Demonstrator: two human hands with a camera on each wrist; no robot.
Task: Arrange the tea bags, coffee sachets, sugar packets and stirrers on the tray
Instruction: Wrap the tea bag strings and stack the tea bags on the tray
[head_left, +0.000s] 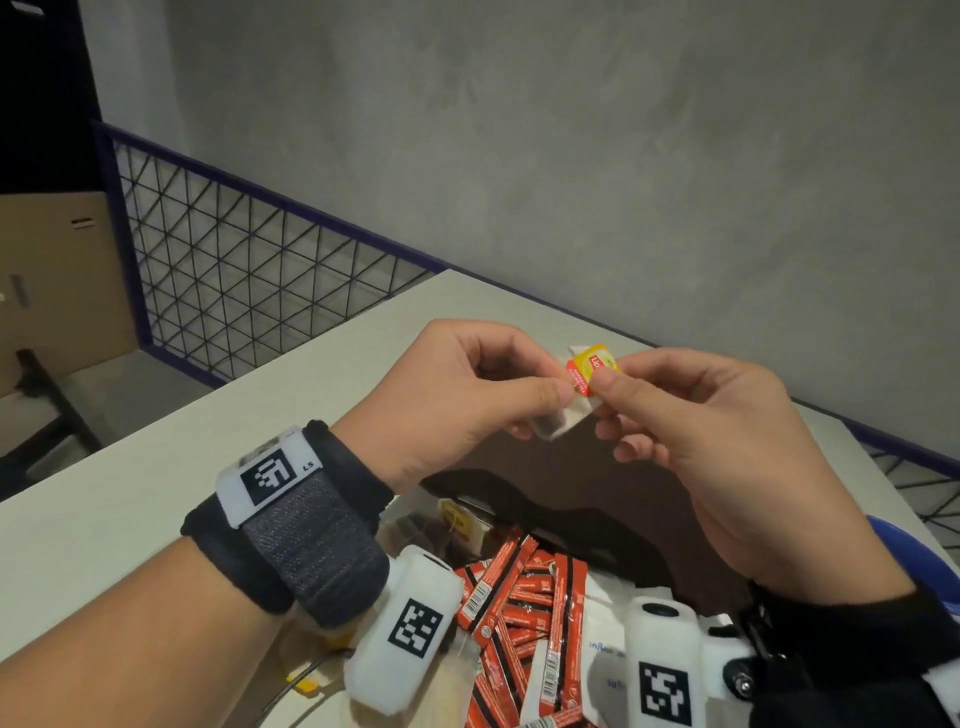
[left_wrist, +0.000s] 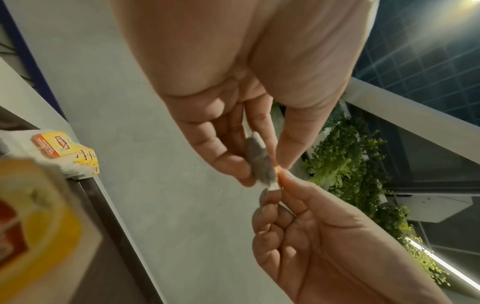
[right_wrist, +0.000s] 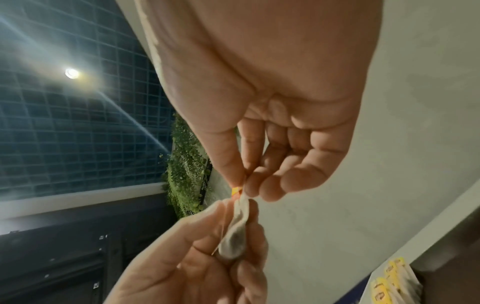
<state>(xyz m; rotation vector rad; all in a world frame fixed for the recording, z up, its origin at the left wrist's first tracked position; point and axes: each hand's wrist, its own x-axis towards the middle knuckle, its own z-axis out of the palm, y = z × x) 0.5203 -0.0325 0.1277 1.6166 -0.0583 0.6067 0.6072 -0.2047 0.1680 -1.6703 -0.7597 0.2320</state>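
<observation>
Holding: both hands pinch one tea bag in the air above the far part of the tabletop.

Head view, left hand (head_left: 462, 395): thumb and fingers curled on the lower end of the tea bag (head_left: 563, 421), a band and a white marker block on the wrist.
Head view, right hand (head_left: 722, 447): thumb and forefinger nip the yellow and red tag (head_left: 592, 371) at the bag's upper end; the other fingers curl loosely.
Head view, tray (head_left: 597, 478): dark brown, directly below the hands, on the pale tabletop (head_left: 156, 493) near its right edge.
Head view, supplies: a heap of red coffee sachets (head_left: 524, 618) by the near edge, white sugar packets (head_left: 597, 639) beside them, more tea bags (head_left: 452, 519) at the tray's near left corner.
Head view, backdrop: a wire-mesh fence (head_left: 249, 265) past the far left edge, a grey wall (head_left: 571, 156) behind.

Left wrist view: the left hand (left_wrist: 241, 115) grips the grey pouch of the tea bag (left_wrist: 259, 162) between thumb and fingers; the right hand (left_wrist: 311, 236) meets it from below at the tag end. A stack of tea bags (left_wrist: 64, 152) sits at the left, hanging greenery (left_wrist: 348, 164) at the right.

Right wrist view: the right hand (right_wrist: 272, 115) pinches the tag (right_wrist: 237, 191) at its thumb tip; the left hand (right_wrist: 202, 257) holds the tea bag (right_wrist: 233, 236) underneath. Yellow-tagged tea bags (right_wrist: 389, 283) show at the lower right corner.
</observation>
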